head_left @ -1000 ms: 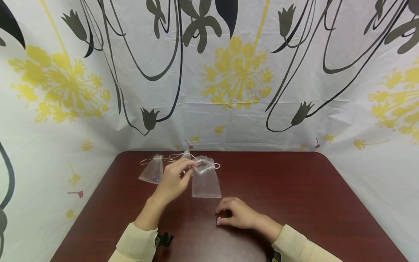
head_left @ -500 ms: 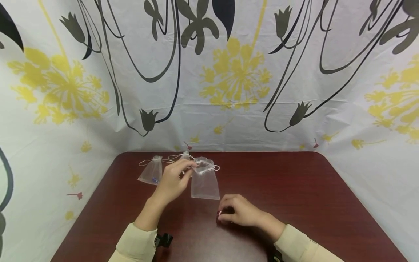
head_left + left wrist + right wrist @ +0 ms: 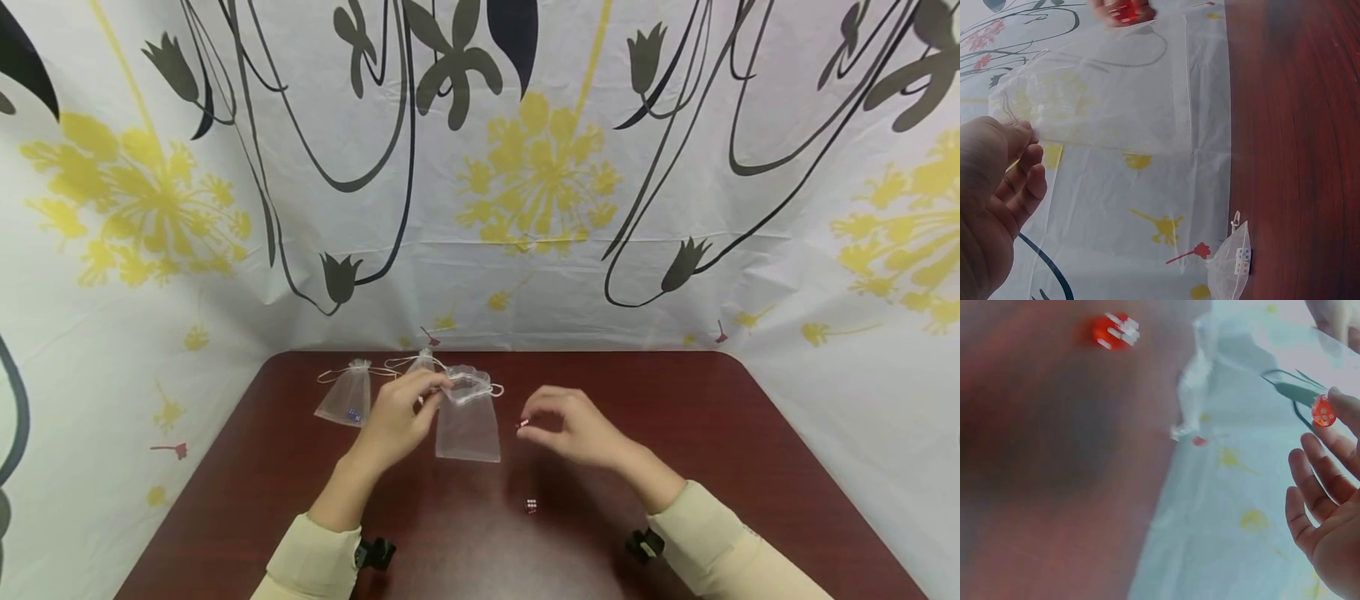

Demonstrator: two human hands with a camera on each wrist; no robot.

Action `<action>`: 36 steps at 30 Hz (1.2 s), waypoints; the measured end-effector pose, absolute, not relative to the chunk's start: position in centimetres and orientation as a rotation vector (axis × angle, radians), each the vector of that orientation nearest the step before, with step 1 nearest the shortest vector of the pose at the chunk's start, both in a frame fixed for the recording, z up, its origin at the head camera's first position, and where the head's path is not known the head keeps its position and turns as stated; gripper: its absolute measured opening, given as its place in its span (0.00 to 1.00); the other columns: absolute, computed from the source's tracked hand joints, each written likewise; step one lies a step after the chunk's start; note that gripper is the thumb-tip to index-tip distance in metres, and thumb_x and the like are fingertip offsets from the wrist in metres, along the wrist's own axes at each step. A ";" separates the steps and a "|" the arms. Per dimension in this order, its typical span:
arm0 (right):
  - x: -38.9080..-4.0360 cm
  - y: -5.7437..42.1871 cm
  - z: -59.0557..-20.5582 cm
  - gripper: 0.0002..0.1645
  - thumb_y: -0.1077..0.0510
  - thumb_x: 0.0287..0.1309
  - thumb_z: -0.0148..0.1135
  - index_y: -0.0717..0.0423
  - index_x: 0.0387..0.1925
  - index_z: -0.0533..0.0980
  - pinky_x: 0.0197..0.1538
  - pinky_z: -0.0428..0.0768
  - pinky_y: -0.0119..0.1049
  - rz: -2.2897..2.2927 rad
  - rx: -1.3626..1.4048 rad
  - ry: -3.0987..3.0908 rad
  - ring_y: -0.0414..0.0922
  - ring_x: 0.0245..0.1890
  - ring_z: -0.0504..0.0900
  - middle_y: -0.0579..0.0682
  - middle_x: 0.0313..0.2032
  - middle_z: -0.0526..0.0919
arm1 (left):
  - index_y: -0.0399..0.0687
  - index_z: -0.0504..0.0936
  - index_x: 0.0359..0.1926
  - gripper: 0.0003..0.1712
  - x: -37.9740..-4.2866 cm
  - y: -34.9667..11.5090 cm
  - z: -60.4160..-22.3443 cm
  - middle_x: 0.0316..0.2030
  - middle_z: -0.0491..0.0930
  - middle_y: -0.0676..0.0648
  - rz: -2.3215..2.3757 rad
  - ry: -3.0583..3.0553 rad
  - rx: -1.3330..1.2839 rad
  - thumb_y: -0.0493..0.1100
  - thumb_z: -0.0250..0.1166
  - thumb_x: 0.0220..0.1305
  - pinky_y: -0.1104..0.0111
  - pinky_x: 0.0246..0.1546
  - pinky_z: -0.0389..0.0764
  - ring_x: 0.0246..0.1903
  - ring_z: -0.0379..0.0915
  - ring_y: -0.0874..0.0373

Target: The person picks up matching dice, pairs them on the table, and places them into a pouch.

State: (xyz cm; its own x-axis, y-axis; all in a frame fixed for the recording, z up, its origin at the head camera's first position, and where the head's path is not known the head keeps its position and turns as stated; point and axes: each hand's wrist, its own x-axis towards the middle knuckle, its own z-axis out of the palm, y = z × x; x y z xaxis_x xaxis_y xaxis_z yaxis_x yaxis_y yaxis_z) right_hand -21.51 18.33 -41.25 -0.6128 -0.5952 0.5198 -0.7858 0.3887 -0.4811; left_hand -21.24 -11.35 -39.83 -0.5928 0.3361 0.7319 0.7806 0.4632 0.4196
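Note:
My left hand pinches the rim of a sheer white drawstring organza bag. In the left wrist view this bag hangs with its mouth at the fingertips, and the fabric is see-through. To its right, my right hand pinches a red die with white dots between thumb and index finger. The right wrist view shows this die at the fingertips, with the other fingers loosely spread. A second red die lies on the table, below my right hand in the head view.
At the back left, a closed organza bag holds blue dice. Another closed bag stands partly hidden behind my left hand; white dice show in it from the left wrist. The dark red table meets a flowered sheet behind.
My right hand has lifted off the table and moved away from me with one red die, which uncovers the second die. The left hand keeps its hold on the bag.

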 end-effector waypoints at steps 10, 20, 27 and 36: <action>-22.6 18.8 -36.9 0.05 0.56 0.58 0.75 0.48 0.35 0.84 0.43 0.81 0.40 0.994 1.146 -2.415 0.40 0.39 0.83 0.36 0.37 0.83 | 0.43 0.86 0.41 0.13 -21.1 -11.2 -39.9 0.36 0.84 0.50 -1.008 -2.166 -0.922 0.25 0.70 0.58 0.65 0.25 0.79 0.28 0.72 0.63; -22.9 17.0 -34.4 0.04 0.56 0.59 0.74 0.46 0.35 0.84 0.41 0.81 0.39 1.004 1.169 -2.383 0.38 0.39 0.82 0.37 0.36 0.84 | 0.43 0.86 0.42 0.12 -21.0 -10.5 -39.6 0.39 0.85 0.50 -0.944 -2.166 -0.981 0.26 0.70 0.59 0.66 0.37 0.81 0.38 0.80 0.59; -23.1 15.2 -33.7 0.03 0.55 0.61 0.73 0.48 0.36 0.84 0.38 0.81 0.42 1.039 1.227 -2.363 0.42 0.37 0.83 0.37 0.36 0.84 | 0.42 0.86 0.42 0.10 -20.8 -9.3 -39.7 0.38 0.85 0.50 -0.930 -2.155 -1.045 0.28 0.70 0.61 0.68 0.40 0.82 0.37 0.81 0.59; -23.3 14.0 -33.5 0.05 0.57 0.59 0.74 0.50 0.36 0.85 0.40 0.81 0.40 1.037 1.279 -2.328 0.42 0.37 0.83 0.38 0.36 0.84 | 0.42 0.86 0.42 0.09 -20.8 -8.7 -39.6 0.37 0.84 0.51 -0.931 -2.141 -1.088 0.29 0.69 0.62 0.69 0.41 0.82 0.38 0.81 0.61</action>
